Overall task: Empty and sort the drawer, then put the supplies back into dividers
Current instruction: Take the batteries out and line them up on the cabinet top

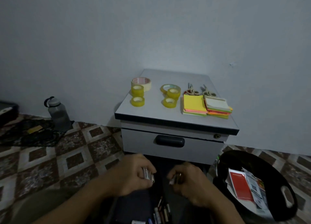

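Left hand (134, 175) grips silver cylinders (149, 175); right hand (189, 181) pinches a small indistinct object (176, 178); drawer (133, 205) beneath dark, cropped.

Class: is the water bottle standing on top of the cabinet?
No, the water bottle stands on the floor, left of the cabinet.

Grey water bottle (58, 113) (upright, by the wall (151, 30)) beside a dark cloth (30, 134) on patterned floor tiles (75, 156)

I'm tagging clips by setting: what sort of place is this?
Probably a room in a home, not an office: a small drawer cabinet against a bare wall, patterned floor tiles, and a water bottle standing on the floor.
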The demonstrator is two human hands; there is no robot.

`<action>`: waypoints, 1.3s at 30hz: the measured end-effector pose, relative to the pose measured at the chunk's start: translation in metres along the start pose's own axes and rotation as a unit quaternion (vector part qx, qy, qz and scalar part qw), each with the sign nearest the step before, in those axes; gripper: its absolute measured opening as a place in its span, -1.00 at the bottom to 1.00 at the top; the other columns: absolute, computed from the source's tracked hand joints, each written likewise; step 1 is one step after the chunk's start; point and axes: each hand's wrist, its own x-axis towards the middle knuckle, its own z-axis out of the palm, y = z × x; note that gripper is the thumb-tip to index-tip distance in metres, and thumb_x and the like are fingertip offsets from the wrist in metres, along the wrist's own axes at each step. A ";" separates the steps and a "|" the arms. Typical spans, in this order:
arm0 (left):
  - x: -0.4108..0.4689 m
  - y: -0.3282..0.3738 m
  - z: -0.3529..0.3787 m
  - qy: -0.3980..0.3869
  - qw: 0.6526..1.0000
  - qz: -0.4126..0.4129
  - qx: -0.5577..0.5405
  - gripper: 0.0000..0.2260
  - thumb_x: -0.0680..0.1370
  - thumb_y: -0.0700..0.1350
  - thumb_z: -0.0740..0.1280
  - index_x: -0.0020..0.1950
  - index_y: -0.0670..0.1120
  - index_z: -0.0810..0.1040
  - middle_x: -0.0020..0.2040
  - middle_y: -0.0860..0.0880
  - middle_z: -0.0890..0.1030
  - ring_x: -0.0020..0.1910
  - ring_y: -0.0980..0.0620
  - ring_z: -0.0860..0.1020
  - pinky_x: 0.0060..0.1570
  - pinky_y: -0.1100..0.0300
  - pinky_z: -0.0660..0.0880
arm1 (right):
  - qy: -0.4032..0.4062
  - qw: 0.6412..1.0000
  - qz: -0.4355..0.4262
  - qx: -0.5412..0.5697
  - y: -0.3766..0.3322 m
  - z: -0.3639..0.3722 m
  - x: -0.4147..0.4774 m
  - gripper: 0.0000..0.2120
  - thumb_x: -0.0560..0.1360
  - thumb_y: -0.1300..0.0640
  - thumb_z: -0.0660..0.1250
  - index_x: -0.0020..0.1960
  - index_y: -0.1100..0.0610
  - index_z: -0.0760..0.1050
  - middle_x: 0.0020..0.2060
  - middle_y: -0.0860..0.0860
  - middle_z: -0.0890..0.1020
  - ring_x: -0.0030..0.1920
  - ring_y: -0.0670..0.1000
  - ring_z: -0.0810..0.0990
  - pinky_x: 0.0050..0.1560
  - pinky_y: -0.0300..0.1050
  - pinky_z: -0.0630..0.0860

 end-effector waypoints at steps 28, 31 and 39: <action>0.237 -0.016 -0.186 0.115 0.980 0.041 0.155 -0.75 0.37 0.00 0.56 0.03 0.13 0.69 -0.09 0.21 0.61 -0.10 0.25 0.55 -0.20 0.35 0.38 | 0.075 0.987 -0.126 -0.061 -0.042 -0.193 0.257 -0.79 0.44 0.13 0.50 0.07 -0.02 0.66 -0.18 -0.14 0.62 -0.23 -0.19 0.54 -0.26 -0.38 0.38; 0.239 -0.018 -0.184 0.117 0.975 0.064 0.175 -0.75 0.36 0.01 0.56 0.02 0.11 0.70 -0.17 0.20 0.60 -0.17 0.25 0.55 -0.22 0.34 0.37 | 0.057 0.989 -0.122 -0.066 -0.042 -0.188 0.260 -0.80 0.40 0.10 0.53 0.01 -0.05 0.67 -0.19 -0.11 0.64 -0.25 -0.16 0.54 -0.26 -0.31 0.39; 0.230 -0.019 -0.180 0.110 0.962 0.074 0.238 -0.72 0.43 0.00 0.51 0.14 0.08 0.68 -0.02 0.10 0.54 0.00 0.04 0.47 0.03 0.09 0.49 | 0.065 0.988 -0.124 -0.067 -0.041 -0.183 0.258 -0.76 0.36 0.11 0.55 0.01 0.01 0.63 -0.25 -0.17 0.57 -0.28 -0.15 0.51 -0.23 -0.26 0.42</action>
